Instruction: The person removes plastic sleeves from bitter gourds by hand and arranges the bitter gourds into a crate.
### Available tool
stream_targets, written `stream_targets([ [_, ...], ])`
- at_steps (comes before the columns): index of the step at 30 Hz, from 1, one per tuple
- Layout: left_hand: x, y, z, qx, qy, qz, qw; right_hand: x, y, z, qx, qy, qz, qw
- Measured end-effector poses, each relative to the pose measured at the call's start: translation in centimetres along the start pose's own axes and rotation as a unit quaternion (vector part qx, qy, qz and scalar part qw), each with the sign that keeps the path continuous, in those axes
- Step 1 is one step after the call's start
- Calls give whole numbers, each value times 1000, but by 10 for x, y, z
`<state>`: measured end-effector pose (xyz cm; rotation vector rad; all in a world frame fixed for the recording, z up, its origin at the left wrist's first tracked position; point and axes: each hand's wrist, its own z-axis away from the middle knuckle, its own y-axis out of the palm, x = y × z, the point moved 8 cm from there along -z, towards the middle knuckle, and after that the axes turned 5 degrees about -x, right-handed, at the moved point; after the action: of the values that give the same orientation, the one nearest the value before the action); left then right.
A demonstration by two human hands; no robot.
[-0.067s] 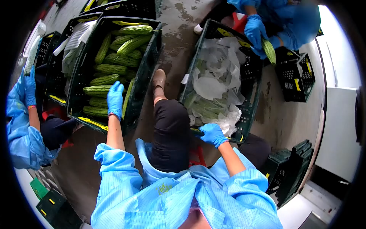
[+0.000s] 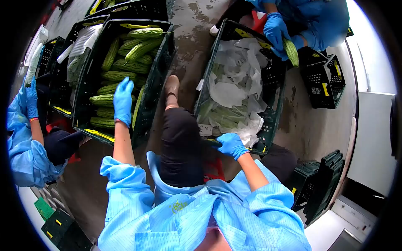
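Note:
Over the left dark green crate [image 2: 160, 71] full of long green gourds [image 2: 144, 49], my left hand [image 2: 123, 101] in a blue glove stretches its fingers forward; nothing shows in it. Its fingertips lie above the gourds near the crate's right side. My right hand [image 2: 231, 145], also gloved, has its fingers curled over the near rim of the right crate [image 2: 272, 121]. Inside that crate, crumpled translucent wrapping [image 2: 228, 90] covers green gourds, partly visible through it. A small white label [image 2: 205, 130] shows beside the near edge.
A co-worker at the top right holds a gourd [image 2: 290, 52] in gloved hands. Another at the left holds a net-wrapped gourd [image 2: 33, 65]. My leg [image 2: 181, 144] lies between the two crates. Dark crates [image 2: 324, 81] stand at the right.
My left hand has shifted slightly up and left over the gourds. My right hand stays on the crate rim, moving slightly left in view. The white label is now more visible.

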<state>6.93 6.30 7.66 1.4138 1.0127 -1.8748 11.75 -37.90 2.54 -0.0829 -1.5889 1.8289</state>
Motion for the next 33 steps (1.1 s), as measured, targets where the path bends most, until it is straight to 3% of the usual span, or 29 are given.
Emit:
stream_targets([
  [1,-46,59,27,36,6,25,999,-32,-15,28,-15,15,17,1000],
  [3,-130,98,53,85,36,-8,996,-29,-12,38,-22,6,2,1000],
  [5,-199,147,74,167,176,16,970,-32,-16,37,-39,2,-2,999],
  [7,-215,192,91,204,194,8,959,-31,-14,37,-39,9,-5,999],
  [8,-205,220,92,234,184,-77,951,-31,-12,35,-51,6,-9,999],
  [9,-192,241,94,217,245,-131,936,-32,-13,37,-56,6,-12,998],
  [11,-130,277,95,204,248,-198,926,-32,-19,38,-66,9,-19,998],
  [13,-78,279,117,224,112,-347,904,-32,-20,34,-29,37,-20,999],
  [15,-9,275,138,230,7,-370,900,-33,-19,33,-37,40,-33,998],
  [17,35,278,151,191,-68,-291,935,-36,-20,35,-41,34,-47,997],
  [20,18,289,147,185,45,-325,926,-42,-15,30,-3,43,-74,996],
  [23,1,282,159,98,144,-448,877,-39,-10,32,66,36,-109,991],
  [24,3,285,158,93,136,-495,853,-39,-15,28,131,56,-125,982],
  [27,10,288,154,71,161,-496,851,-74,0,14,148,117,-306,933],
  [29,7,289,155,69,169,-488,853,-94,3,-12,149,135,-303,932],
  [31,6,289,154,72,168,-492,851,-111,6,-50,129,134,-138,973],
  [33,5,288,155,56,193,-475,857,-131,39,-92,110,91,-98,985],
])
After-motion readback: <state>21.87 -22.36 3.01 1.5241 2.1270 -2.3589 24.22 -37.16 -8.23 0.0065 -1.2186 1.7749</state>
